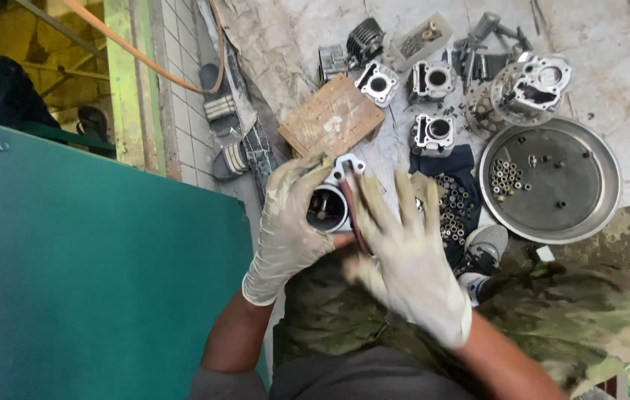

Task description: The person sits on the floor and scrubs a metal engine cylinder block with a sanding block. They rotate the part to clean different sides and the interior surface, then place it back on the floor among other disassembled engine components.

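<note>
Even daylight, soft shadows; right hand [404, 259] prob. motion-blurred.

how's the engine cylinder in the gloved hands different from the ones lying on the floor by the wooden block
The held cylinder is lifted and tipped on its side in the left hand, its bore dark with something inside; the right hand is spread beside it. The three floor cylinders rest flat on the floor, untouched, bores facing up and looking empty. All are silvery metal cylinders with a round bore.

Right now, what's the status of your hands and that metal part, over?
Left hand gripping engine cylinder. Right hand open, fingers spread beside it. More cylinders, round steel tray on floor ahead.
</note>
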